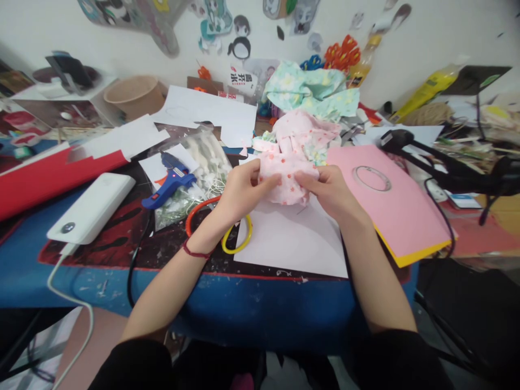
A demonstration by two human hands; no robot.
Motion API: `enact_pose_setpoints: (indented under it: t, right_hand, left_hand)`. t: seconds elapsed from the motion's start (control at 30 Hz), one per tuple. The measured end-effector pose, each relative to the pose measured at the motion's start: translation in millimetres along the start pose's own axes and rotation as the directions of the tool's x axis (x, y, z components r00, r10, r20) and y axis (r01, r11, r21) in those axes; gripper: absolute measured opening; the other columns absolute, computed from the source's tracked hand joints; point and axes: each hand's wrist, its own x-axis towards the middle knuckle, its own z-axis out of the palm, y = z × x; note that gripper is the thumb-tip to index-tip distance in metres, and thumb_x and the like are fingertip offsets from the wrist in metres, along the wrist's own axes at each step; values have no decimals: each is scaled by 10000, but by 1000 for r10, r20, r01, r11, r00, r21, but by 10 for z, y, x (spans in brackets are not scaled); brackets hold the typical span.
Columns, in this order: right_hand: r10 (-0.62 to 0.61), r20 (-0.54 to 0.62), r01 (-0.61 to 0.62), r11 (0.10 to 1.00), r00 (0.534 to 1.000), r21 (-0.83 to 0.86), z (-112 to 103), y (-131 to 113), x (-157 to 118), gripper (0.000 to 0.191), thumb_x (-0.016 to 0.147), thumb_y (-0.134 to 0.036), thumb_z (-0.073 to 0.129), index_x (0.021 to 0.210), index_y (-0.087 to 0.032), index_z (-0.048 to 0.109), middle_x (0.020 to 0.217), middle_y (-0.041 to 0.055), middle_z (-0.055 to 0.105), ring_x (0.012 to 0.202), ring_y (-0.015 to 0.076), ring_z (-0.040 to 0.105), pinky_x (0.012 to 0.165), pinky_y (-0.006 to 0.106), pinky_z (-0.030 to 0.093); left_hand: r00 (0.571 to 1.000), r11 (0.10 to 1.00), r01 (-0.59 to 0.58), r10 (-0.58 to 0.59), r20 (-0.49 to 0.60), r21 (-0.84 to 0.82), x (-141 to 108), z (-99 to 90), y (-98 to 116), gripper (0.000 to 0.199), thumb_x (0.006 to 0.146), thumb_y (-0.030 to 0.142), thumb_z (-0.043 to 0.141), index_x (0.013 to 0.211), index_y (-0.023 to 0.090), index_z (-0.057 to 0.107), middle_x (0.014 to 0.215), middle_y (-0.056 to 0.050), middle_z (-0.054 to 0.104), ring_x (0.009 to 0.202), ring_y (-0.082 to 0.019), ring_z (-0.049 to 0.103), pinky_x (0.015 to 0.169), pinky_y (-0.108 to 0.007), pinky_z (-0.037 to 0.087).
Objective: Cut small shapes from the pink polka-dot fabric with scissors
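Between my two hands is a pink cloth with red dots (284, 168), bunched and raised over a white sheet of paper (292, 238). My left hand (247, 189) pinches its left side, thumb on the front. On the right side my right hand (325, 187) grips it the same way. The fingertips behind the cloth are hidden. Beyond it lies more pink cloth (298, 127), with a green flowered cloth (309, 89) behind. Red-and-yellow scissors handles (238, 238) show beside my left forearm.
A blue glue gun (174, 181) rests on a plastic bag (207, 157) at the left, near a white power bank (91, 208). Pink sheets (390, 206) with a metal ring (371, 179) lie at the right, below a black stand arm (442, 162).
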Motion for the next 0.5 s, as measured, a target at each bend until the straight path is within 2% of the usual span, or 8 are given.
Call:
enact_pose_setpoints:
  t: [0.07, 0.17, 0.23, 0.3, 0.4, 0.5]
  right_hand:
    - [-13, -2, 13, 1000, 1000, 12, -10, 18, 6, 446, 831, -540, 753, 567, -195, 652, 480, -15, 587, 464, 102, 522, 479, 248, 381]
    - [-25, -19, 25, 999, 1000, 20, -18, 38, 14, 463, 841, -548, 740, 557, -195, 646, 478, -15, 593, 468, 104, 528, 499, 250, 388]
    - [-22, -34, 23, 1000, 999, 18, -20, 44, 16, 477, 832, -559, 744, 541, -196, 638, 472, -14, 587, 469, 110, 529, 503, 253, 391]
    - [-23, -46, 24, 1000, 999, 16, -21, 42, 16, 491, 829, -562, 745, 522, -196, 629, 466, -13, 581, 473, 112, 532, 503, 253, 388]
    - [-34, -45, 36, 999, 998, 39, -26, 26, 12, 482, 837, -542, 746, 521, -196, 636, 467, -10, 584, 486, 113, 543, 512, 249, 392]
    - [-42, -32, 44, 996, 999, 74, -33, 10, 11, 443, 847, -528, 743, 561, -196, 675, 498, 0, 620, 489, 118, 558, 514, 254, 408]
  left_hand:
    - [999, 1000, 8, -8, -40, 1, 9, -13, 4, 330, 925, 356, 626, 658, 200, 513, 605, 25, 479, 582, -107, 436, 524, -255, 343]
    - [994, 999, 35, -35, -103, 1, 22, -30, 35, 469, 999, 374, 489, 577, 202, 380, 566, 30, 376, 555, -100, 377, 528, -265, 317]
    - [995, 999, 33, -35, -97, -25, 17, -32, 57, 466, 1002, 426, 482, 600, 197, 422, 585, 21, 429, 579, -103, 433, 553, -258, 368]
    - [999, 998, 25, -27, -28, -65, 3, -33, 67, 382, 931, 469, 613, 687, 189, 521, 637, 13, 525, 624, -113, 511, 584, -249, 431]
    - [997, 993, 42, -34, 74, -108, -11, -52, 54, 271, 811, 389, 773, 798, 175, 607, 714, -8, 635, 677, -135, 601, 618, -254, 494]
    - [997, 981, 73, -69, 27, -179, 0, -90, 33, 184, 883, 314, 683, 796, 159, 636, 693, -23, 662, 642, -126, 628, 607, -248, 504]
